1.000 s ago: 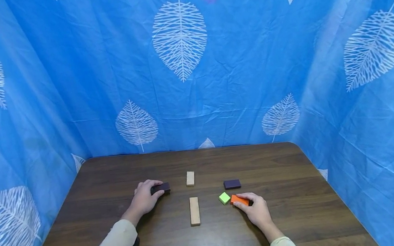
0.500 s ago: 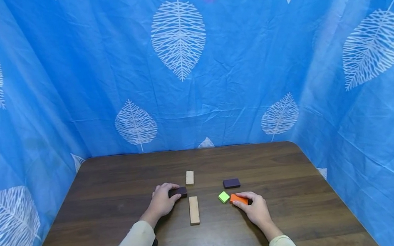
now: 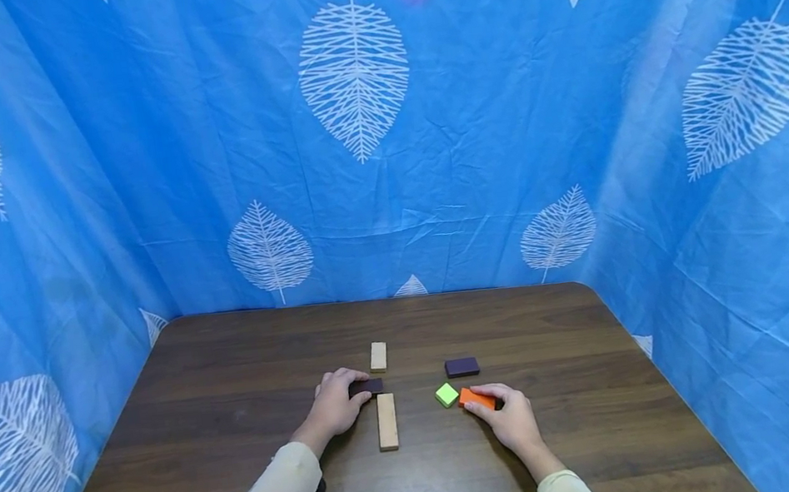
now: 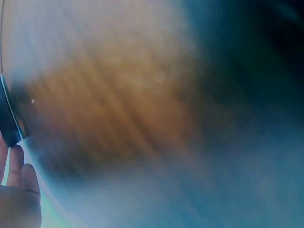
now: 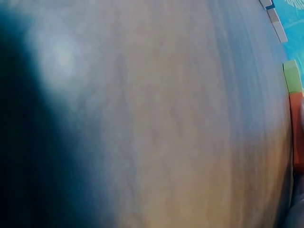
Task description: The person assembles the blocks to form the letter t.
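Left hand: my left hand (image 3: 336,408) gripped the dark purple block (image 3: 367,386), fingers curled over it, between the two wooden blocks (image 3: 386,421).
Right hand: my right hand (image 3: 511,418) pinched the orange block (image 3: 476,397), touching the green cube (image 3: 447,394).
Feel: both looked small, stiff and light, I judged; painted faces perhaps slick.
Hold: best taken across the long sides, low on the table (image 3: 198,408).
Wrist views: blurred, little to tell.
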Demonstrator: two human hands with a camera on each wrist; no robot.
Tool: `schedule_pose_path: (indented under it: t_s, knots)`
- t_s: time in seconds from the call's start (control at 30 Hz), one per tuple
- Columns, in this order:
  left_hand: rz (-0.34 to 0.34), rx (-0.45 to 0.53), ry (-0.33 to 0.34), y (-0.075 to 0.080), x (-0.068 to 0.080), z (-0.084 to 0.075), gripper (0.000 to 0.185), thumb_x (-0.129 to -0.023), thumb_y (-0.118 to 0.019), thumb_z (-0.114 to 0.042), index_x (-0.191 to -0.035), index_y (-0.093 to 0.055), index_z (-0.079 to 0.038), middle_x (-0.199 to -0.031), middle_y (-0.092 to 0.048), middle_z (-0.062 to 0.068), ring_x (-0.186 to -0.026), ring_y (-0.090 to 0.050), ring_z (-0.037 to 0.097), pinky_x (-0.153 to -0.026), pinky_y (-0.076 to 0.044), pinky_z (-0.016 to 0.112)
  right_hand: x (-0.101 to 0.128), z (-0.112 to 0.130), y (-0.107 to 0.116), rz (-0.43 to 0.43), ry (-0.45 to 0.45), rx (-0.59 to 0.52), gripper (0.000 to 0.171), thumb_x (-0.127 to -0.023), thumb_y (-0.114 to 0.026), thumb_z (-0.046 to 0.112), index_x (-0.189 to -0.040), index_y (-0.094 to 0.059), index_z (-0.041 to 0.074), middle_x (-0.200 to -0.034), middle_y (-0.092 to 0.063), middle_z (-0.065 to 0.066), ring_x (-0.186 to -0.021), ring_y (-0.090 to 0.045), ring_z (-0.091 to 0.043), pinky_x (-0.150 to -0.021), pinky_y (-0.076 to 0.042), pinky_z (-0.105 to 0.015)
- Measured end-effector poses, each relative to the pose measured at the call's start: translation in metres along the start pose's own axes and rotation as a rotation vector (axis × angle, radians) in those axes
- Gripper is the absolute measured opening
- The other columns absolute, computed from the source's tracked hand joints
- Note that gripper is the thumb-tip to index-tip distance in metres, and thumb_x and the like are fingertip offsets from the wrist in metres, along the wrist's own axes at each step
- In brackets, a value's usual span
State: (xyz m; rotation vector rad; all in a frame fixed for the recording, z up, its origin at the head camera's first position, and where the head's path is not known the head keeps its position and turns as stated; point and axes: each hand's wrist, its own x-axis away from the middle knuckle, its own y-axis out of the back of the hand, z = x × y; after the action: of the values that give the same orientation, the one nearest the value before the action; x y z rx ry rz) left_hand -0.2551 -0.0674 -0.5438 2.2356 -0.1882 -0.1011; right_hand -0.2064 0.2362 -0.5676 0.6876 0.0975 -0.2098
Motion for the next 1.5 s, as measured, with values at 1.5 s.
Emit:
schedule_pose_path:
  t_s: [1.5]
  knots:
    - [0.048, -0.075, 0.038, 0.0, 0.0, -0.015, 0.05, -0.07, -0.08, -0.046, -0.114, -0.066, -0.027, -0.128, -0.06, -0.002, -0.121, -0.047, 0.027, -0.097, -0.029, 0.055, 0.001, 0.0, 0.0, 0.004, -0.028, -0.008, 0.031, -0.073, -0.081, 0.033, -0.1, -0.075, 0.021, -0.106, -0.072, -0.002, -0.106, -0.064, -0.023, -0.094, -0.046, -0.042]
